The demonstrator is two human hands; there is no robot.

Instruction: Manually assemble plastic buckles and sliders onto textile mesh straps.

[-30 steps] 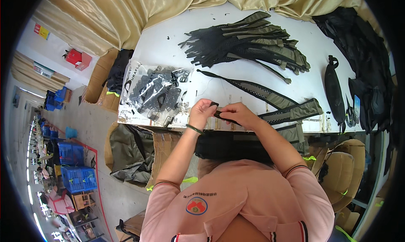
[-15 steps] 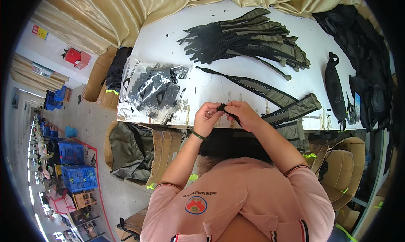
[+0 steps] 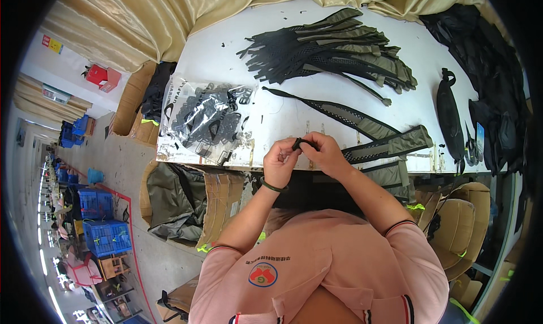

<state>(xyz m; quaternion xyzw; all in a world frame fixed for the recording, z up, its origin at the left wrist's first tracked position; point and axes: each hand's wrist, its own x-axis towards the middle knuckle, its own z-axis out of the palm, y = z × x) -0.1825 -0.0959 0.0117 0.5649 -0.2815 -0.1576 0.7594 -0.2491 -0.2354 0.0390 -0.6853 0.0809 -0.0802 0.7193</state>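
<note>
Close together over the table's near edge, my left hand (image 3: pixel 278 158) and my right hand (image 3: pixel 328 156) pinch a small black piece (image 3: pixel 298 143) between their fingertips. It looks like a strap end or buckle, but the fingers cover most of it. Just right of my right hand lies a grey-and-black mesh strap (image 3: pixel 390 146); whether it runs into the hand is hidden. A second mesh strap (image 3: pixel 345 116) lies slantwise beyond it. Left of my hands, a clear plastic bag (image 3: pixel 209 117) holds many small black plastic parts, with a few loose buckles (image 3: pixel 224 158) at its near side.
A pile of mesh straps (image 3: pixel 334 52) covers the far middle of the white table (image 3: pixel 215 58). Black bags (image 3: pixel 481 86) and a slim black pouch (image 3: pixel 449 120) lie at the right, beside scissors (image 3: pixel 470 148). Cardboard boxes (image 3: pixel 223 197) stand below the table edge.
Both hands have shifted slightly, and my fingers have closed further around the black piece. The grey-and-black mesh strap beside my right hand has moved a little.
</note>
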